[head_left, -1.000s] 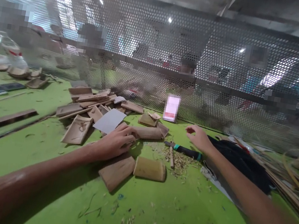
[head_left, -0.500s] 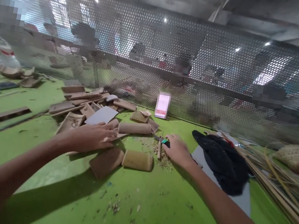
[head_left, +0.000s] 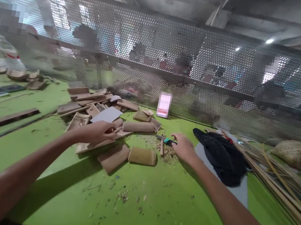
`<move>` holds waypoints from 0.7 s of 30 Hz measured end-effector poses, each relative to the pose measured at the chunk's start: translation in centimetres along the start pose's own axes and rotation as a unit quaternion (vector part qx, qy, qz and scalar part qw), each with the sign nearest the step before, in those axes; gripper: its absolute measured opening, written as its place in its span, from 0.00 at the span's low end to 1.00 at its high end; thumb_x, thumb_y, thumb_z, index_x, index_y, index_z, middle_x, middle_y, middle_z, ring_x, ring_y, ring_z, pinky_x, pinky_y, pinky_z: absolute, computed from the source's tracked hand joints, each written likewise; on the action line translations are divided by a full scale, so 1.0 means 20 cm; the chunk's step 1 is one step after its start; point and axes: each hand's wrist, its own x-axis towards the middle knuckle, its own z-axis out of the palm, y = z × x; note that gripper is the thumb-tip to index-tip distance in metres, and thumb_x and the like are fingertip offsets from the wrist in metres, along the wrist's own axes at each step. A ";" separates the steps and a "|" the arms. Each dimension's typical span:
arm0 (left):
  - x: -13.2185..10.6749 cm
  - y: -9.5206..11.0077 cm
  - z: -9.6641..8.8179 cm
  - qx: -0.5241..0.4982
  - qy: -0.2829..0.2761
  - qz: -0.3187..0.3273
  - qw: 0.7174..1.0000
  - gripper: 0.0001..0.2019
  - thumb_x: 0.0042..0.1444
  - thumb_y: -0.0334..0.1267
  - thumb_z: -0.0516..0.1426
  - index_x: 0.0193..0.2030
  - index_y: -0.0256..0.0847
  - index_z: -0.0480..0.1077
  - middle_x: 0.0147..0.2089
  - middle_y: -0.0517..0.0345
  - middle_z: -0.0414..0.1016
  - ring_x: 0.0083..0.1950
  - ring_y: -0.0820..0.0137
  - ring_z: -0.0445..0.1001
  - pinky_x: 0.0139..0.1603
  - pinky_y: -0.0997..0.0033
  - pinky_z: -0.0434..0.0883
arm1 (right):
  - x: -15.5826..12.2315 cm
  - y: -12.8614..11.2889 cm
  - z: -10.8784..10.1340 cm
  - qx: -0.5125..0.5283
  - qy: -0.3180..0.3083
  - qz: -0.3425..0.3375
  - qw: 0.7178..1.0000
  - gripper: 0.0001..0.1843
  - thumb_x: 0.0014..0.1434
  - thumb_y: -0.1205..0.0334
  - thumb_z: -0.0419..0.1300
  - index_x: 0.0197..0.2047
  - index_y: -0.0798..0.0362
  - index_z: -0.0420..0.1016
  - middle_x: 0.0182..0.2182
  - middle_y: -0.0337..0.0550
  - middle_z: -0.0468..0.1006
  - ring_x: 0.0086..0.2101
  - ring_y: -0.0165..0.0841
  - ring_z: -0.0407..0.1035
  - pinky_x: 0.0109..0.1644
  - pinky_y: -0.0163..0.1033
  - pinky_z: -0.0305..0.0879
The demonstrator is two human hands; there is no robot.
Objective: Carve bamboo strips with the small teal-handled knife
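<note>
My left hand [head_left: 99,132] is at the pile of split bamboo pieces [head_left: 79,97], its fingers curled down around the edge of a bamboo piece [head_left: 94,147]; the grip is partly hidden. Close in front of it lie two more pieces, a brown one [head_left: 113,158] and a yellowish curved one [head_left: 142,156]. My right hand [head_left: 184,147] is beside a small knife [head_left: 166,141] with a black and green handle. The forefinger is raised off the handle, whose end reaches my fingers. Under the blade lies a short thin stick [head_left: 162,148] among shavings [head_left: 170,156].
A white card [head_left: 107,115] lies on the pile. At the back a lit phone-like screen [head_left: 164,105] stands against a perforated metal panel [head_left: 150,77]. A black cloth [head_left: 221,156], long bamboo strips [head_left: 280,182] and a woven basket [head_left: 292,151] lie right. A bottle [head_left: 10,55] stands far left.
My right hand has drawn back to the right, uncovering more of the knife handle; the knife stays put. My left fingers have curled in from a flatter, spread pose. The view has shifted slightly.
</note>
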 end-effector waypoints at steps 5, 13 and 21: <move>0.00 0.06 -0.01 -0.140 0.023 -0.002 0.990 0.22 0.61 0.60 0.53 0.38 0.41 0.72 0.32 0.55 0.74 0.33 0.65 0.72 0.31 0.69 0.69 | -0.01 -0.17 0.02 0.003 -0.025 0.053 0.998 0.12 0.66 0.58 0.58 0.49 0.50 0.79 0.35 0.49 0.82 0.33 0.40 0.73 0.35 0.40 0.59; 0.02 0.15 0.06 -0.376 -0.015 -0.011 0.926 0.24 0.65 0.60 0.54 0.38 0.38 0.73 0.32 0.53 0.74 0.28 0.69 0.73 0.26 0.71 0.71 | -0.09 -0.22 -0.05 -0.003 -0.068 0.048 0.997 0.17 0.60 0.69 0.59 0.51 0.51 0.78 0.34 0.47 0.83 0.30 0.36 0.73 0.33 0.37 0.56; 0.11 0.33 0.11 -0.434 0.007 -0.040 0.900 0.21 0.65 0.55 0.57 0.37 0.37 0.79 0.32 0.46 0.80 0.22 0.72 0.70 0.21 0.74 0.66 | -0.11 -0.10 -0.08 -0.021 -0.006 0.048 0.999 0.21 0.64 0.68 0.55 0.58 0.56 0.78 0.57 0.57 0.78 0.55 0.44 0.71 0.51 0.41 0.64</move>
